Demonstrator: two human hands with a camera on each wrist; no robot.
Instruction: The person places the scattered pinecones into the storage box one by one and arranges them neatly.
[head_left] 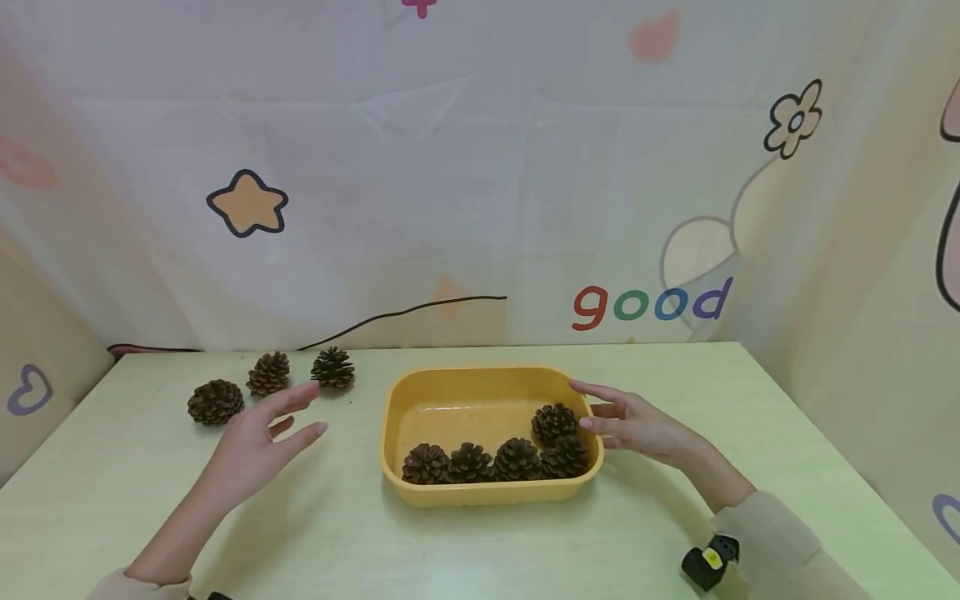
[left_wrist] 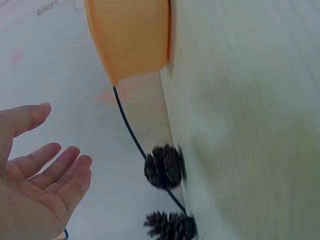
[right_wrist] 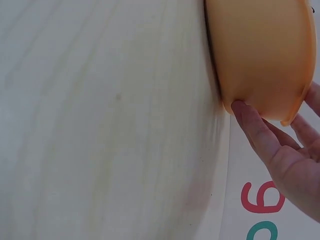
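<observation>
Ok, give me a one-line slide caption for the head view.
Left hand open near three loose pine cones; right hand touching the yellow tray holding five cones.

A: Head view looks forward and down across the table (head_left: 480, 542), far edge at top; both wrist views sit close, low over its surface.

B: All three share the yellow tray (head_left: 491, 493); left wrist also catches far-edge pine cones (left_wrist: 164, 167).

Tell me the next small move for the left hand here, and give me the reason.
Probably reach the left hand forward to the nearest loose pine cone and close the fingers round it. The hand hovers open and holds nothing, three cones lie on the table just beyond it, and five already sit in the yellow tray, which the right hand touches at its right rim.
</observation>
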